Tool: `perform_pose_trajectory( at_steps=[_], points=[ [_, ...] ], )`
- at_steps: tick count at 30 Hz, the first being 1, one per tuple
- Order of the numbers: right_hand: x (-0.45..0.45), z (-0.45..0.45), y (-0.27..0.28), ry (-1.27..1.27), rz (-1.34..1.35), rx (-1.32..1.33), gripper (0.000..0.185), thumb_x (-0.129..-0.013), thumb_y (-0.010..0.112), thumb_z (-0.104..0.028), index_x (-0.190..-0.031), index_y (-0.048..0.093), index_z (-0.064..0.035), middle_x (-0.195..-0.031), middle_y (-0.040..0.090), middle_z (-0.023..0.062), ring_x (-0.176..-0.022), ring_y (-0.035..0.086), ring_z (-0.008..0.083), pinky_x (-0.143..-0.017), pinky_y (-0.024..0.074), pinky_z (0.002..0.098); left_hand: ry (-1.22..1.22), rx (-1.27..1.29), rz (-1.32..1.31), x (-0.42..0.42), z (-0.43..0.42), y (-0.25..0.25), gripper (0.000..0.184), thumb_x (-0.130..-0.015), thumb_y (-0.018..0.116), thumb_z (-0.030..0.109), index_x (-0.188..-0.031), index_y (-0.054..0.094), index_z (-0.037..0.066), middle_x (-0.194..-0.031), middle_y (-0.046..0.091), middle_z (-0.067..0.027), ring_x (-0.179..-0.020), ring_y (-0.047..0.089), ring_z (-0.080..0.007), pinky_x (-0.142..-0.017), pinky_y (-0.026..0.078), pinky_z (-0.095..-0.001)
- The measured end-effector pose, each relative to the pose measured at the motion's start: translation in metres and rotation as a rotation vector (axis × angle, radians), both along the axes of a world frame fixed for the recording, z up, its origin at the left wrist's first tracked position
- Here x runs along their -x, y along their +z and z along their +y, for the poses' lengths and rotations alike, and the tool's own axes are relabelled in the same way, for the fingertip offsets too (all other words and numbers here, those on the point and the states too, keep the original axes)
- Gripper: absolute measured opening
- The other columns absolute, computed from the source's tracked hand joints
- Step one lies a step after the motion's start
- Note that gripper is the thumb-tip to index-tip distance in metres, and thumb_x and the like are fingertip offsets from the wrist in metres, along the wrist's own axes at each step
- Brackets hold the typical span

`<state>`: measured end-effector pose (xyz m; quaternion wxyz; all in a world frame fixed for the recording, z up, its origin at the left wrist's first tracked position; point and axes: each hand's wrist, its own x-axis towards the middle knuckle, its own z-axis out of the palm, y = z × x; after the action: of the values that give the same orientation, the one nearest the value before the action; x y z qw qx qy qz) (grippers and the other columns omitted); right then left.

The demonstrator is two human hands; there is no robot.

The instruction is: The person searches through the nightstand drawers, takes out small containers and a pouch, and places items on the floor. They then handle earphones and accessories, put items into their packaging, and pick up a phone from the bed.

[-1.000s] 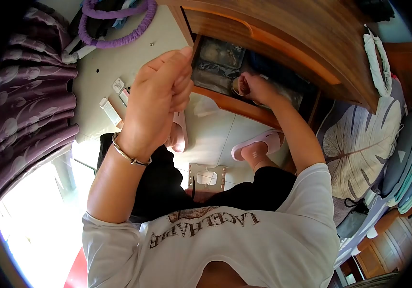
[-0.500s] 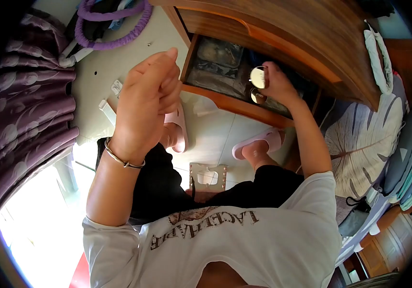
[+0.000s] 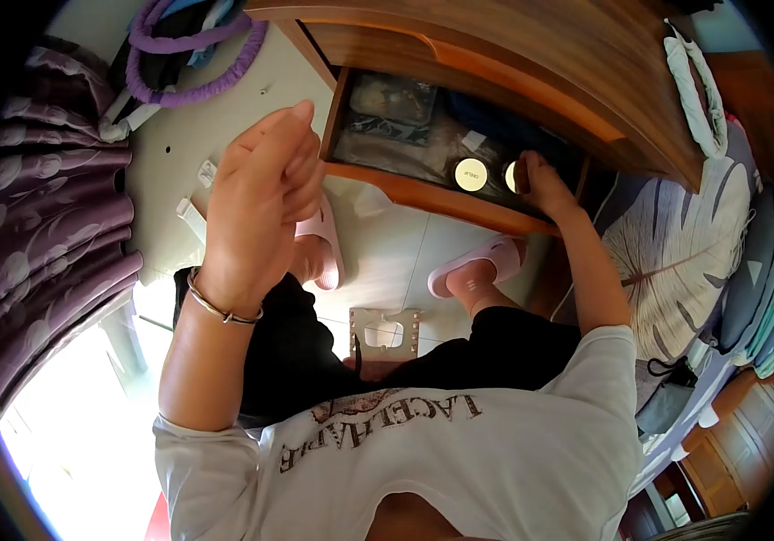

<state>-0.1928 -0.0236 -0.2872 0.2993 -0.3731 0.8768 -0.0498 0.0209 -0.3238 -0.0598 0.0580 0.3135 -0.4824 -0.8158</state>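
from where i sit, i see a round, glossy pale-gold disc-shaped top (image 3: 471, 175) with small dark lettering across its middle, its face turned up toward my view as it lies in the open brown wooden drawer (image 3: 441, 200), near the front wall. just to its right, apart from it, i make out a second pale-gold rounded piece (image 3: 511, 177), its right side hidden behind the fingers of my right hand (image 3: 540, 186), so i cannot tell its full shape or whether it is gripped.
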Motion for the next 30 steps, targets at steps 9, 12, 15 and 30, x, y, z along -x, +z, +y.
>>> perform_pose_trajectory(
  at_steps=[9, 12, 15, 30],
  points=[
    [0.004, 0.015, -0.006, 0.042, 0.069, -0.199, 0.044, -0.073, 0.059, -0.004, -0.113, 0.039, -0.0033, -0.112, 0.051, 0.0230, -0.099, 0.053, 0.0361, -0.081, 0.0454, 0.0384, 0.029, 0.001, -0.017, 0.004, -0.001, -0.002, 0.034, -0.092, 0.044, 0.024, -0.062, 0.033, 0.012, -0.052, 0.025, 0.0050, -0.042, 0.018, -0.0035, -0.037, 0.015, -0.0199],
    [0.006, 0.016, -0.006, 0.096, 0.062, -0.366, 0.041, -0.082, 0.046, -0.004, -0.121, 0.034, -0.0020, -0.114, 0.051, 0.0231, -0.100, 0.054, 0.0356, -0.082, 0.0453, 0.0397, 0.032, 0.013, -0.020, 0.004, 0.000, -0.002, 0.034, -0.092, 0.044, 0.023, -0.062, 0.033, 0.012, -0.052, 0.024, 0.0051, -0.042, 0.018, -0.0036, -0.038, 0.015, -0.0200],
    [0.002, 0.013, -0.002, 0.082, 0.065, -0.448, 0.037, -0.085, 0.040, -0.004, -0.121, 0.034, -0.0017, -0.113, 0.052, 0.0222, -0.099, 0.055, 0.0344, -0.082, 0.0458, 0.0404, 0.034, 0.020, -0.015, 0.003, -0.001, -0.002, 0.035, -0.092, 0.044, 0.024, -0.062, 0.032, 0.012, -0.052, 0.023, 0.0050, -0.042, 0.017, -0.0039, -0.038, 0.015, -0.0202],
    [0.036, 0.036, 0.007, 0.055, -0.056, -0.354, 0.029, -0.081, 0.047, -0.007, -0.108, 0.059, -0.0101, -0.109, 0.058, 0.0147, -0.101, 0.054, 0.0306, -0.085, 0.0432, 0.0368, 0.033, 0.018, -0.008, 0.003, 0.000, -0.001, 0.035, -0.093, 0.043, 0.024, -0.062, 0.032, 0.012, -0.051, 0.023, 0.0048, -0.042, 0.017, -0.0040, -0.038, 0.015, -0.0199]
  ],
)
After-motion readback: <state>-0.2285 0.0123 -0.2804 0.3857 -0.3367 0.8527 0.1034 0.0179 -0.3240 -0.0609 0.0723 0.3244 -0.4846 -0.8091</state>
